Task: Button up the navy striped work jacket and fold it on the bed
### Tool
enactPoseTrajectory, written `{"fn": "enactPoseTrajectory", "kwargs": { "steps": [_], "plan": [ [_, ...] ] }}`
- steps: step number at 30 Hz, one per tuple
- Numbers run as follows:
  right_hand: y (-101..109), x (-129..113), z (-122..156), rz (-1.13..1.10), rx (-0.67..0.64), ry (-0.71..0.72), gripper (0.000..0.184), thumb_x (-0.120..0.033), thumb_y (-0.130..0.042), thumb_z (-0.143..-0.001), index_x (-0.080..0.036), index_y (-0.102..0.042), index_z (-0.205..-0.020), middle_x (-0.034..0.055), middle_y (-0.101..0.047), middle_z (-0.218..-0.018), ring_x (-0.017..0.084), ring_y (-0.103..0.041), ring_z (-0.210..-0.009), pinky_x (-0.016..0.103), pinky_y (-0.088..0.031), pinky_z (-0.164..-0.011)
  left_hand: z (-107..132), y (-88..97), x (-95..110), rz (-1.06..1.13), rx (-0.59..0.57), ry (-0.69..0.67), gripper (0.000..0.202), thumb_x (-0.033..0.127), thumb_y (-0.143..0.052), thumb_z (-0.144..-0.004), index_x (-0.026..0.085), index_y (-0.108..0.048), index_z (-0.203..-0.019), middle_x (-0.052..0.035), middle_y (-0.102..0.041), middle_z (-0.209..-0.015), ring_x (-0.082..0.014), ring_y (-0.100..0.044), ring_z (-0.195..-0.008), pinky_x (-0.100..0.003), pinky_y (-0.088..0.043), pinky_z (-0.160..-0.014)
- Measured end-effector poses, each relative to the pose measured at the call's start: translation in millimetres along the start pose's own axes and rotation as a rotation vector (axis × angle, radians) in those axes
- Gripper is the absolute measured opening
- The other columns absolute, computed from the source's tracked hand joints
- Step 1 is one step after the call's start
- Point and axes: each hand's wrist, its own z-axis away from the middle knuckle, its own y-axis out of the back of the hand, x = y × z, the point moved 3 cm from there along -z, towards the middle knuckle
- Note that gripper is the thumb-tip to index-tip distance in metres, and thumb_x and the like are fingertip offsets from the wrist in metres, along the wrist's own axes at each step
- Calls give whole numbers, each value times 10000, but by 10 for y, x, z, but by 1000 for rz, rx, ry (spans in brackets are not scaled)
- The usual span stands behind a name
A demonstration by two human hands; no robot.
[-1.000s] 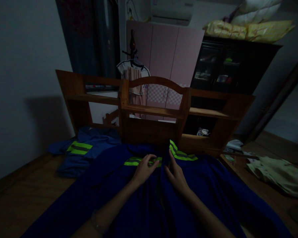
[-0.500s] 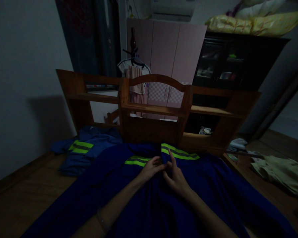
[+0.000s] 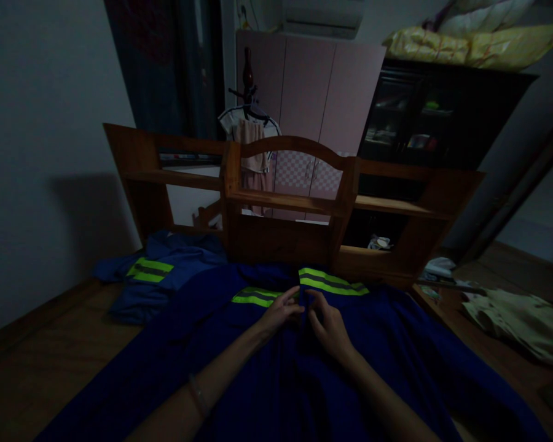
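A dark blue work jacket (image 3: 239, 344) with yellow-green reflective bands lies spread out in front of me, sleeves out to both sides. My left hand (image 3: 280, 312) is at the middle of its chest, fingers closed on the front edge near the left reflective band (image 3: 257, 297). Facing it, my right hand (image 3: 330, 325) has its thumb and bent index finger on the other side of the same front edge, just below the right reflective band (image 3: 332, 282). The cloth between the fingertips is dark, and any fastener there cannot be made out.
A wooden headboard with shelves (image 3: 281, 245) stands just beyond the jacket. To the left lies a crumpled blue garment (image 3: 184, 258) with a reflective patch. Pale folded cloth (image 3: 520, 325) lies at the right. Behind are a pink wardrobe (image 3: 306, 98) and a dark cabinet (image 3: 470, 116).
My right index finger, raised and pointing up before, has bent down onto the jacket's front edge. The left fingers have shifted slightly along that edge.
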Motion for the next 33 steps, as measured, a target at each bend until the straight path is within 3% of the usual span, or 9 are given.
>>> {"fn": "enactPoseTrajectory", "kwargs": {
  "steps": [8,10,13,15,17,21,25,29,33],
  "plan": [
    [-25,10,36,15,-36,5,483,-225,-407,-888,-202,-423,-1370,48,-645,-829,158,-574,-665,264,-422,-644,26,-3,6,-115,-84,-85,832,206,-706,-681,185,-298,-1405,-2,-583,-817,-101,-570,-607,-230,-446,-579],
    [-23,-9,33,-98,-67,-78,477,-254,-420,-883,-212,-447,-1357,13,-609,-691,133,-524,-555,237,-400,-555,57,-28,38,-186,-113,-145,820,230,-720,-684,190,-320,-1398,12,-566,-763,-97,-555,-606,-211,-428,-570],
    [46,6,1,-486,-78,-300,511,-349,-416,-886,-219,-399,-1380,-38,-531,-587,93,-402,-394,191,-300,-391,112,-75,126,-214,-142,-243,718,323,-654,-770,215,-324,-1399,13,-565,-717,-96,-545,-603,-206,-421,-581],
    [178,34,-38,-727,19,-406,545,-400,-445,-871,-213,-384,-1379,-46,-518,-602,77,-355,-363,179,-244,-351,127,-61,184,-189,-120,-287,620,391,-548,-841,216,-325,-1392,-3,-584,-725,-110,-557,-601,-230,-441,-596],
    [373,63,-81,-825,186,-411,489,-405,-509,-841,-192,-501,-1281,-32,-522,-631,76,-382,-409,185,-281,-384,117,12,218,-246,-47,-315,510,414,-504,-855,185,-435,-1305,-19,-596,-732,-122,-557,-581,-242,-446,-578],
    [682,59,-130,-713,351,-268,256,-370,-562,-826,-159,-686,-902,20,-574,-734,122,-493,-610,228,-397,-552,98,164,211,-634,-10,-373,218,279,-609,-759,158,-660,-934,-61,-650,-843,-173,-591,-739,-258,-455,-676],
    [666,-8,-141,-605,207,-212,295,-387,-566,-831,-147,-679,-701,41,-608,-716,154,-531,-659,268,-427,-637,147,174,196,-859,-93,-381,249,159,-637,-672,167,-693,-914,-72,-680,-905,-219,-597,-831,-279,-448,-747],
    [521,-86,-136,-638,-24,-267,302,-418,-595,-811,-137,-703,-829,3,-564,-569,134,-516,-563,267,-427,-617,211,88,218,-889,-153,-406,302,174,-675,-648,184,-684,-949,-69,-680,-947,-237,-592,-880,-283,-450,-775],
    [443,-122,-136,-577,-136,-304,318,-420,-643,-765,-135,-716,-886,-4,-582,-555,118,-512,-526,238,-411,-550,194,33,162,-1005,-83,-451,185,154,-618,-705,175,-658,-884,-82,-650,-958,-229,-581,-883,-295,-425,-799]
  ]
}}
